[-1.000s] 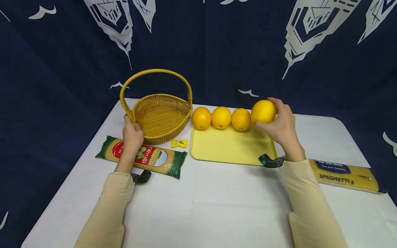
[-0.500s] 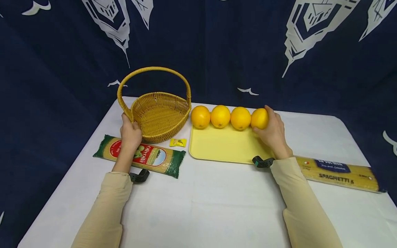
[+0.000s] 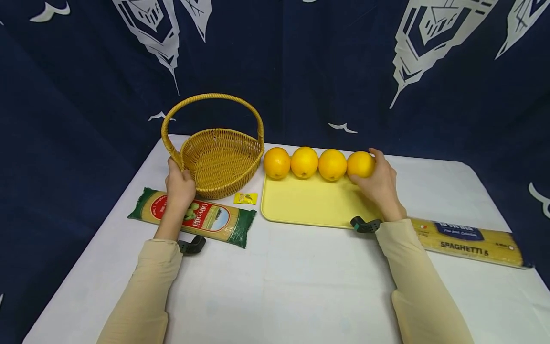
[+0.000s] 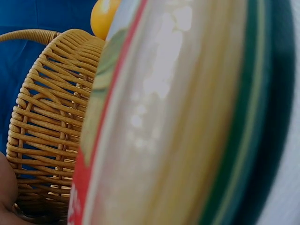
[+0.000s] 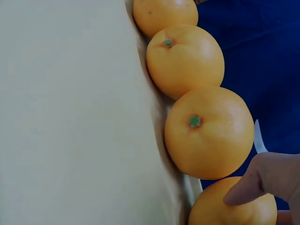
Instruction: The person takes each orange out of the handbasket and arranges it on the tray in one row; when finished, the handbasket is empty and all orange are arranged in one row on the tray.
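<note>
My left hand (image 3: 179,188) grips the wicker basket (image 3: 221,185) at its left side, where the tall handle meets the rim. In the left wrist view the woven wall of the basket (image 4: 47,122) shows, with part of the hand at the lower left edge. My right hand (image 3: 380,186) holds the rightmost orange (image 3: 360,164), thumb in front and fingers behind. That orange sits in a row with several others along the far edge of the yellow tray (image 3: 309,205). In the right wrist view my thumb lies on the orange (image 5: 206,208).
An Olivoila spaghetti pack (image 3: 215,220) lies under my left forearm, close before the basket. A small yellow wrapped packet (image 3: 246,198) sits between basket and tray. Another spaghetti pack (image 3: 468,241) lies on the right. A dark blue curtain (image 3: 301,71) hangs behind the table.
My right hand has lowered the orange from above the tray's right end and moved it slightly left, beside the other oranges. My left hand stays on the basket.
</note>
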Tool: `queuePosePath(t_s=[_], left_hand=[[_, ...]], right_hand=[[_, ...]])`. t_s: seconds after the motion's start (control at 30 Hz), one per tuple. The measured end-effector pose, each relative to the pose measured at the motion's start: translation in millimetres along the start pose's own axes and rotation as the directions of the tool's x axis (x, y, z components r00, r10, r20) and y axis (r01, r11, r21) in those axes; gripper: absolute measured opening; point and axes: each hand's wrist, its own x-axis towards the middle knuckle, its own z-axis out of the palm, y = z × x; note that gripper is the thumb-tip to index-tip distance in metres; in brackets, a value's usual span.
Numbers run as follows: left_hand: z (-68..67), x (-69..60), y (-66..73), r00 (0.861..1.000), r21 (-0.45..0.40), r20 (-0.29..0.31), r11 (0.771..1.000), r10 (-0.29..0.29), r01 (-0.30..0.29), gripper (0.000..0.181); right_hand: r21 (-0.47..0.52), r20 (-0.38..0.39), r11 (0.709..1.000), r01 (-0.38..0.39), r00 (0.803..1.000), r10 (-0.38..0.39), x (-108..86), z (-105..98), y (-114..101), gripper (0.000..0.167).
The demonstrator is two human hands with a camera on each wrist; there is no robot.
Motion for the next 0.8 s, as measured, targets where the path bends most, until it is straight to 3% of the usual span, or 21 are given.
queuePosePath(t_s=[0.23, 0.5, 0.8], left_hand=[[0.7, 2.4, -0.7, 1.0, 0.011, -0.005, 1.0, 0.016, -0.016, 0.055], [8.1, 1.9, -2.9, 0.999, 0.004, -0.011, 0.999, 0.034, -0.034, 0.053], [5.6, 6.1, -5.6, 0.999, 0.035, -0.016, 0.999, 0.035, -0.035, 0.052]], right_hand=[[-0.028, 0.045, 1.0, 0.004, 0.999, -0.003, 1.7, -1.7, -0.4, 0.085], [-0.039, 0.039, 0.999, -0.028, 0.999, 0.03, -2.9, -10.4, -4.3, 0.091], [-0.06, 0.046, 0.996, 0.06, 0.997, -0.057, -18.3, -32.4, -6.1, 0.088]])
